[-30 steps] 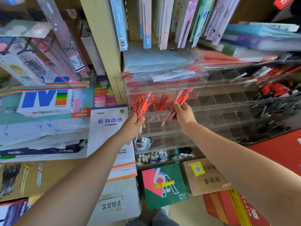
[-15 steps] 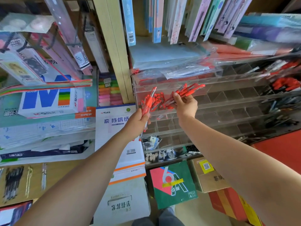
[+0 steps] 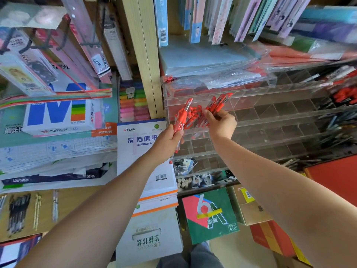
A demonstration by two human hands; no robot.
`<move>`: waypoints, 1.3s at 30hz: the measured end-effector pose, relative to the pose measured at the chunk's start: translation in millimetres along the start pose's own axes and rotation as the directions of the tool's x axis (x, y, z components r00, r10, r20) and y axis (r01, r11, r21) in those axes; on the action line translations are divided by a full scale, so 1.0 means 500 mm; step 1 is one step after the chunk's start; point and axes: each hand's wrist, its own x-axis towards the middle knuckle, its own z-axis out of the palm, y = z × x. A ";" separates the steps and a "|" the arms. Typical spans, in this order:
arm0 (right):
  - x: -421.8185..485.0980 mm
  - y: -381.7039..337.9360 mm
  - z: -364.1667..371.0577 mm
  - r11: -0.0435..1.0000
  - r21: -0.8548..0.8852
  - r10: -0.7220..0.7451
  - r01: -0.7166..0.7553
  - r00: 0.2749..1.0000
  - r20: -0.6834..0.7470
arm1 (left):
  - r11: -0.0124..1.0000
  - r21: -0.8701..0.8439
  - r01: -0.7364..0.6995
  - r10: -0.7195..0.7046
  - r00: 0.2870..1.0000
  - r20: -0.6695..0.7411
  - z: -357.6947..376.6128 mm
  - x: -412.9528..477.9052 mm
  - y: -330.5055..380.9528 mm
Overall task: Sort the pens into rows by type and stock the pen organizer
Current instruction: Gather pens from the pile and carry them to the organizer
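Red pens fill both hands. The left hand (image 3: 167,142) grips the left bunch (image 3: 180,122) almost upright, fingers curled round the barrels, caps up and tips poking out below the palm. The right hand (image 3: 222,123) pinches the right bunch (image 3: 217,104), which fans out and tilts up to the right. Both bunches sit just in front of the left end of the clear acrylic organizer (image 3: 270,115). Between the hands, stocked pens (image 3: 194,113), also red, stand packed in a compartment at that end. Far to the right, the organizer holds more red pens (image 3: 345,95) and dark pens (image 3: 336,122). A paper pad (image 3: 143,151) leans beside the left wrist, and a green box (image 3: 210,215) lies below.
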 end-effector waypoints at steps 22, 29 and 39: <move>0.019 0.011 -0.044 0.961 -0.215 -0.149 0.173 0.981 0.124 | 1.000 -0.006 0.009 -0.009 1.000 0.019 -0.003 -0.010 0.008; -0.017 -0.009 -0.087 0.981 0.032 -0.191 0.189 0.978 0.086 | 0.992 -0.110 0.059 -0.044 0.990 0.135 0.009 -0.020 0.033; -0.060 -0.024 -0.125 0.916 0.237 0.083 -0.322 0.732 0.676 | 0.997 -0.026 0.072 -0.058 0.929 0.366 0.057 -0.041 0.073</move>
